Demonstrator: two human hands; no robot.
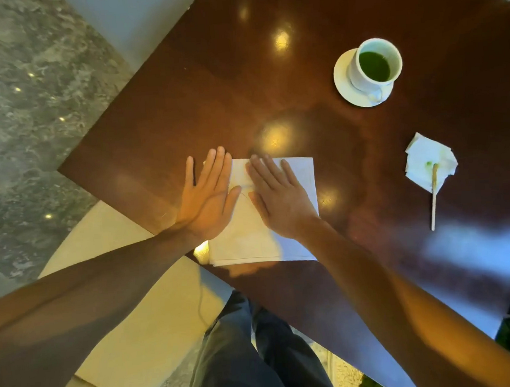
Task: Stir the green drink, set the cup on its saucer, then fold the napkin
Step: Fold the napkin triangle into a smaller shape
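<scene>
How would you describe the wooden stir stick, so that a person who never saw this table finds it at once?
Start at the white cup of green drink on its saucer, far right on the dark table. Nearer the person lies a small crumpled tissue with a green stain. The stir stick rests with one end on it: thin, pale, straight, unlike the big flat napkin.

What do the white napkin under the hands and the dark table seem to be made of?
White folded napkin: probably soft paper or thin cloth; matte, with a stitched-looking line near its edge. Dark brown table: seemingly wood with glossy varnish; it mirrors ceiling lights.
</scene>
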